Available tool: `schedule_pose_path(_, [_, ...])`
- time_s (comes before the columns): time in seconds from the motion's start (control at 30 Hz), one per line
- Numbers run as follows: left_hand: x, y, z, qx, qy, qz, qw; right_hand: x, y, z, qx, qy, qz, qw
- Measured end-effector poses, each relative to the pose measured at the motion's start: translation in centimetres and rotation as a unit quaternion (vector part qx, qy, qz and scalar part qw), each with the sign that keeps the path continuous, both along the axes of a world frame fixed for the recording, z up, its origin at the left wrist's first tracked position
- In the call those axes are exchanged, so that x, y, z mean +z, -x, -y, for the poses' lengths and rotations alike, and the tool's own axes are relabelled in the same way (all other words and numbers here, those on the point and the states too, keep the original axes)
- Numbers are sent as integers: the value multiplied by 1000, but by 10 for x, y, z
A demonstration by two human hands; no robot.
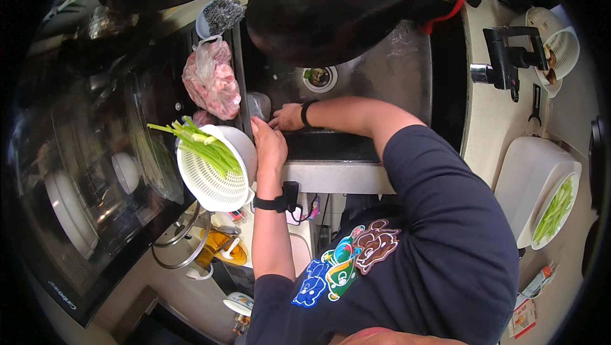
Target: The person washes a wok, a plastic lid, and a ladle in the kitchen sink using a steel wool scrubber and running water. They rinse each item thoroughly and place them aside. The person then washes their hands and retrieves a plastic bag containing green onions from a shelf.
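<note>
My left hand [270,147] is at the sink's left side, its fingertips by a dark rail [244,82] and partly hidden. Right beside it is a white colander [215,192] with cut green stalks [205,142] leaning out over its rim. My right hand [288,117] reaches down inside the dark sink [405,82], fingers pointing left, near a clear plastic item [258,105]. Whether it grips anything is not visible. Raw meat in a clear plastic bag [212,80] lies left of the rail. Food scraps [317,77] sit in the sink's drain.
A big black wok [329,11] covers the sink's far part. A black faucet [510,59] stands on the right, near a white strainer basket [563,49]. Steel wool [224,13] fills a bowl at upper left. Cut greens in a white dish [556,211] are at far right.
</note>
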State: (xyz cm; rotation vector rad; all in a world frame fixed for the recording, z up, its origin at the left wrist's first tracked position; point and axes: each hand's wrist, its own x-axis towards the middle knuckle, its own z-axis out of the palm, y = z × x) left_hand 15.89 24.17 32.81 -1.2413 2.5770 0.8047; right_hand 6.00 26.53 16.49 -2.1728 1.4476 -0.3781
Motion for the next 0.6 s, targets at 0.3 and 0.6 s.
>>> schedule_pose_path(0.3, [1,7,-3,-26,40,36,998,-25,1,-7,-29,-19,-88,996])
schedule_pose_path(0.6, [11,30,-22,-22,10,64,998,-2,115,-60,-521,307,22,797])
